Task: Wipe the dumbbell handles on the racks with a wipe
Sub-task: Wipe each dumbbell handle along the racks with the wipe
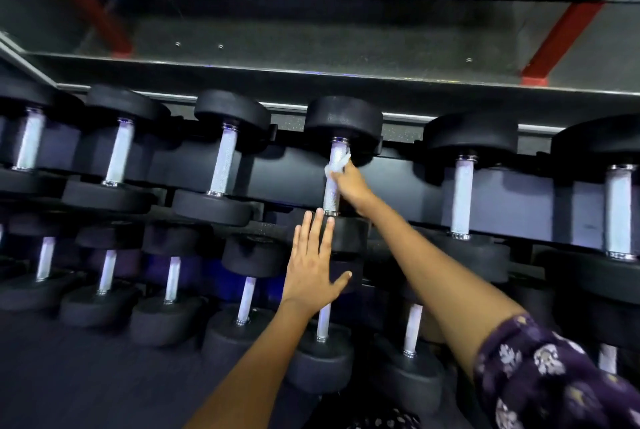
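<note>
Floral sleeve point(540, 380) at lower right. Right hand point(349, 182) at frame centre pinches wipe point(337, 162) around upper-row dumbbell handle point(333, 186) — left hand point(313, 262), fingers spread, braces the lower head point(349, 232). Risk: a loose pinch could let the wipe slip or bunch, leaving the handle's lower end unwiped — judgement only.

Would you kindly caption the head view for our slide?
Right hand rubs a wipe along a dumbbell handle; open left hand steadies it.

The right hand point(349, 182) hides its own grip and much of the wipe point(338, 162).
</note>
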